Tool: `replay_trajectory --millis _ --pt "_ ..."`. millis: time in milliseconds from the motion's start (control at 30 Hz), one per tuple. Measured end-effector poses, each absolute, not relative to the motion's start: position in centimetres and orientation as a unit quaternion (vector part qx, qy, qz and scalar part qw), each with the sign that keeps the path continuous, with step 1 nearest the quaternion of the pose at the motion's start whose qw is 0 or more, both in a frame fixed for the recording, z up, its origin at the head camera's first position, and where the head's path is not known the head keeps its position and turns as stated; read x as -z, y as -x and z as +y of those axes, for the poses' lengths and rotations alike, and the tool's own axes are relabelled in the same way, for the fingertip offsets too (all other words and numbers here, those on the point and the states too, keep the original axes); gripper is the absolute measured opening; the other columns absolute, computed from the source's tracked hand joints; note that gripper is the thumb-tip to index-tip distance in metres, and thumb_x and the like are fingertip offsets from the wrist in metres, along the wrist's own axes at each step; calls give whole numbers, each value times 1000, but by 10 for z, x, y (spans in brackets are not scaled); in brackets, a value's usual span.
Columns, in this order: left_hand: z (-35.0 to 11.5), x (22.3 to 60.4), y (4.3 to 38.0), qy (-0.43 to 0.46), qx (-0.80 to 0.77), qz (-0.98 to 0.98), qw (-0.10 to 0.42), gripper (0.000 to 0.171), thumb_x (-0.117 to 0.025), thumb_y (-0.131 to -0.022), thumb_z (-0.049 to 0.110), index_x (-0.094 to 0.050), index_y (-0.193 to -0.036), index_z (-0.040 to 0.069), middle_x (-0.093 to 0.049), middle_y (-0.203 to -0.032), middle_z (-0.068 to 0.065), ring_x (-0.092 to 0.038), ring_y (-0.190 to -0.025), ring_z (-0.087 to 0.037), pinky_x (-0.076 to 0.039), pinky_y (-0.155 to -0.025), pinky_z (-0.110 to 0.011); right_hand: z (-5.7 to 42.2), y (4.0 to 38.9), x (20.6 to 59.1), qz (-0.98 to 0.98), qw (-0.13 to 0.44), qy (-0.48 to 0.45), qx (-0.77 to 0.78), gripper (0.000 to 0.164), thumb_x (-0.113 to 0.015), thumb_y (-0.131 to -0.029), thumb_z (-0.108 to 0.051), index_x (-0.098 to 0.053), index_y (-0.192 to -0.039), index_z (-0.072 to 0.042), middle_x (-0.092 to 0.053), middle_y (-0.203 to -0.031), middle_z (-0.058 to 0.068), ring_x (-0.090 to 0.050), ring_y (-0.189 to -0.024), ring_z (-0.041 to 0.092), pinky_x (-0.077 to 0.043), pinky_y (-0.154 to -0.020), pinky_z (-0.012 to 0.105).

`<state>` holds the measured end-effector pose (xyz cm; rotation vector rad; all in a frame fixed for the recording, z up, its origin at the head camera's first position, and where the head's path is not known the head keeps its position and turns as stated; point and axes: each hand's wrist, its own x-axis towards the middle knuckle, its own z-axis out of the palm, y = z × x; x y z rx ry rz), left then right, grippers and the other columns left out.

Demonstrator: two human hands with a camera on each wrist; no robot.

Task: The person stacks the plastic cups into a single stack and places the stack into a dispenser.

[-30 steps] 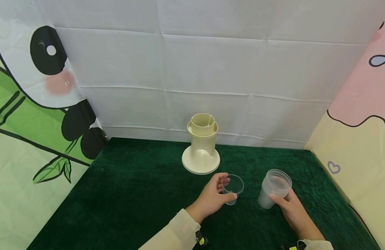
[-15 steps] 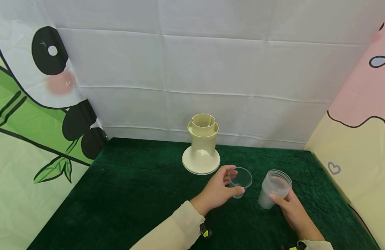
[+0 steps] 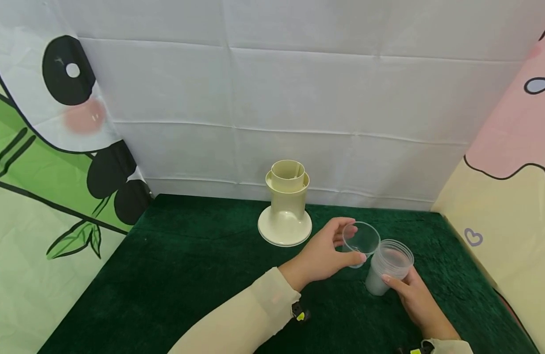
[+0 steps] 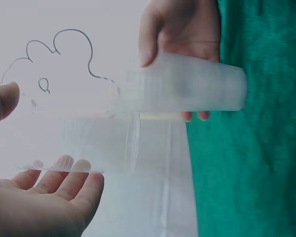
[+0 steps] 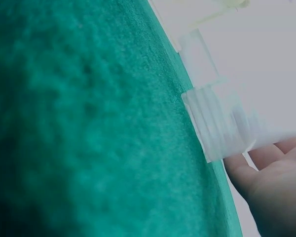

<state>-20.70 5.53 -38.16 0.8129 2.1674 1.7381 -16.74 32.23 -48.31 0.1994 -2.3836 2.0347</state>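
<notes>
My left hand holds a single clear plastic cup between thumb and fingers, mouth up, over the green cloth. A stack of nested clear plastic cups is gripped by my right hand, tilted a little, several rims showing at its top. In the head view the single cup's rim lies just left of the stack's rims and overlaps them slightly. The left wrist view has the single cup next to the stack. From the right wrist, the stacked rims show beyond the right hand's fingers.
Behind the hands, a cream cup dispenser-like stand with a round base and tube-shaped top stands near the back edge. Dark green cloth covers the table. A white curtain hangs behind, with printed cartoon sheets at both sides.
My left hand has carried the single clear cup to the right and away from me, up beside the stack. The right hand and its stack have stayed in place.
</notes>
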Motion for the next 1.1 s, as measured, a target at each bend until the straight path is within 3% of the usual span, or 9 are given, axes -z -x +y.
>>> replay_trajectory --millis 333,533,667,800,1100 --pt "71 356 212 -291 -591 738 143 69 -77 -95 32 -42 -153 24 -55 -144 13 -49 -134 -6 -41 -110 -27 323 169 480 -766 -16 -44 -642 63 -56 -108 -17 -20 -158 -9 -36 -151 9 -47 -124 -2 -39 -94 10" --pt "75 348 219 -283 -595 735 158 69 -77 -95 32 -42 -154 24 -56 -142 12 -50 -133 -8 -43 -109 -29 323 169 479 -768 -25 -44 -638 64 -55 -108 -19 -17 -159 -9 -31 -156 13 -45 -126 0 -39 -95 13" --pt "75 343 222 -275 -603 731 162 68 -77 -95 32 -43 -153 25 -57 -142 11 -51 -132 -9 -46 -107 -32 324 170 481 -774 -24 -51 -630 63 -53 -109 -19 -16 -159 -10 -33 -156 12 -45 -126 0 -39 -109 35" --pt "78 338 224 -282 -613 721 160 67 -77 -96 30 -44 -153 23 -57 -141 10 -52 -131 -8 -47 -105 -31 324 171 481 -773 -21 -51 -633 63 -54 -109 -18 -16 -159 -10 -33 -154 11 -45 -126 0 -28 -116 62" --pt "93 330 219 -303 -618 705 173 67 -77 -95 26 -43 -153 22 -57 -139 13 -51 -130 -3 -42 -106 -22 323 169 480 -755 -29 -51 -653 66 -53 -108 -18 -13 -160 -13 -24 -160 16 -36 -132 10 -14 -113 76"
